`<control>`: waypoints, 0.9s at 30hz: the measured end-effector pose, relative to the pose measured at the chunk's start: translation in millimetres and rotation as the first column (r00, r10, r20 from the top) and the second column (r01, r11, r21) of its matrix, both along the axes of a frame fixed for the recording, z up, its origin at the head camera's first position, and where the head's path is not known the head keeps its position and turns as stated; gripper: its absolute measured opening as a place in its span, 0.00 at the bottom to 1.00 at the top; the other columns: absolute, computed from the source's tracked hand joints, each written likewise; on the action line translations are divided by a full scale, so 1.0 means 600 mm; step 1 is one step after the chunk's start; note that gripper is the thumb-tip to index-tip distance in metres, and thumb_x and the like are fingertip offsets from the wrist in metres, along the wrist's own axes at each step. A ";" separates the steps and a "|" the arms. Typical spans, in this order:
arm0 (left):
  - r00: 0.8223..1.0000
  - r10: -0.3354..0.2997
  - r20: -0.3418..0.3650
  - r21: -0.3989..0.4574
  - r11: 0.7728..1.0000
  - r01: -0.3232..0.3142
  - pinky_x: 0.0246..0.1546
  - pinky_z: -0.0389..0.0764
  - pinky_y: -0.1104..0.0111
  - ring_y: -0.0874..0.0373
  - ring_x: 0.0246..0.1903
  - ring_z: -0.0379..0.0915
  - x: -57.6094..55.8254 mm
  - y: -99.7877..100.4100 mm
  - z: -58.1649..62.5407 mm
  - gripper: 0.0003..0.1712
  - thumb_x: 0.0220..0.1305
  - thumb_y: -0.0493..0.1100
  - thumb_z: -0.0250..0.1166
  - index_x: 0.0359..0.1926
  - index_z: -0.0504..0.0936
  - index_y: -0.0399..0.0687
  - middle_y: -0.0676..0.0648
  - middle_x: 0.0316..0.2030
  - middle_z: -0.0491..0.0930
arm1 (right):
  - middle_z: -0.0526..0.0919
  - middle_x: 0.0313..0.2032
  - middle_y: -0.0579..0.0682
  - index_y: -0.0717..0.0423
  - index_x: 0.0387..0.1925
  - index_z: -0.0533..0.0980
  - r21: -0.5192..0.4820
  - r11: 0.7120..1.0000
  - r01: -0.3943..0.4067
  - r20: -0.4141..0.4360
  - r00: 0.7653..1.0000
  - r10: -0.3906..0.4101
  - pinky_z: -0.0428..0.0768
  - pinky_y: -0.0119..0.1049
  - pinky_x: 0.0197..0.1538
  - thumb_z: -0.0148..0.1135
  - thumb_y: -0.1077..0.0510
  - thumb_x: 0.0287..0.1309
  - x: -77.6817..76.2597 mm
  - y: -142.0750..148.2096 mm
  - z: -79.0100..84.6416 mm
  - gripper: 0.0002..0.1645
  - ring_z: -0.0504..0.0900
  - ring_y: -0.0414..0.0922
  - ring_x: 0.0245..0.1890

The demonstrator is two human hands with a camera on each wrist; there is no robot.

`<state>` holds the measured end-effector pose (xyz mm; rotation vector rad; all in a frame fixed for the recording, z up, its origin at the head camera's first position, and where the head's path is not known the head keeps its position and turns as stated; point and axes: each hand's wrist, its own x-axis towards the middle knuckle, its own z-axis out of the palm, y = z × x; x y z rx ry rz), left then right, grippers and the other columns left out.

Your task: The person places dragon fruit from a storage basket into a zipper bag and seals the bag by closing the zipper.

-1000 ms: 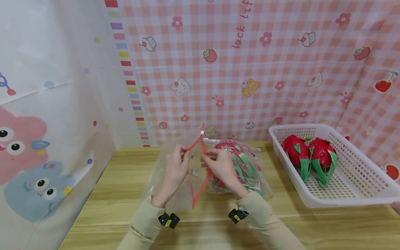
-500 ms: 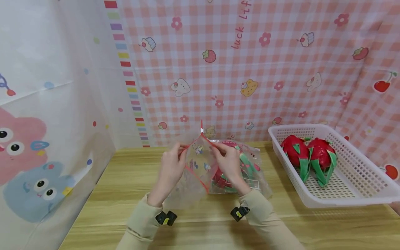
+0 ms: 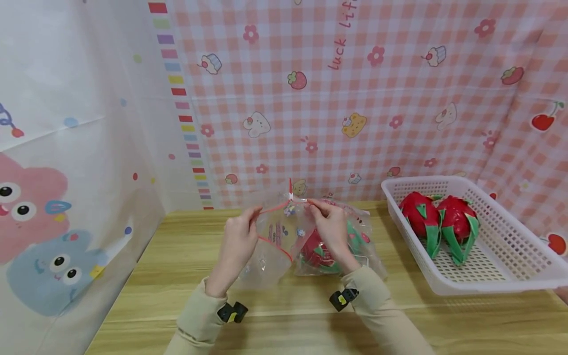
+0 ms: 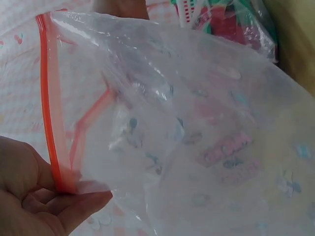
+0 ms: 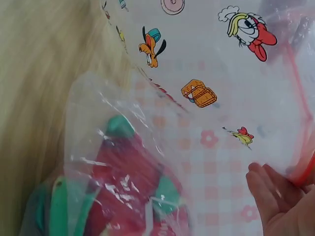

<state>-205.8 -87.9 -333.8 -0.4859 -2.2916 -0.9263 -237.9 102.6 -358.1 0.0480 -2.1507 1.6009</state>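
A clear zip bag (image 3: 272,264) with a red zip edge and small cartoon prints hangs between both hands, its mouth spread wide. My left hand (image 3: 239,241) pinches the left side of that edge; in the left wrist view the thumb and fingers grip the red strip (image 4: 47,108). On the opposite side my right hand (image 3: 330,229) pinches the edge between thumb and fingers. Just behind the right hand lies a second clear bag (image 3: 374,261) holding a red and green dragon fruit (image 3: 315,249), also visible in the right wrist view.
At the right stands a white perforated plastic basket (image 3: 492,276) with two red and green dragon fruits (image 3: 459,219) inside. Everything rests on a wood-grain table (image 3: 151,296). A pink checked cloth (image 3: 275,98) hangs behind.
My hands have moved apart, the left going left and the right going right. The bag's mouth has widened from a narrow upright diamond to a broad opening.
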 end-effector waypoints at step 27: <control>0.999 -0.032 -0.031 0.001 0.999 0.032 0.16 0.65 0.78 0.66 0.13 0.60 -0.006 0.000 -0.006 0.12 0.63 0.29 0.56 0.45 0.82 0.31 0.34 0.35 0.85 | 0.87 0.40 0.59 0.60 0.48 0.81 -0.007 0.996 -0.086 0.035 0.996 0.087 0.71 0.21 0.25 0.59 0.60 0.62 0.009 -0.001 -0.013 0.14 0.87 0.50 0.40</control>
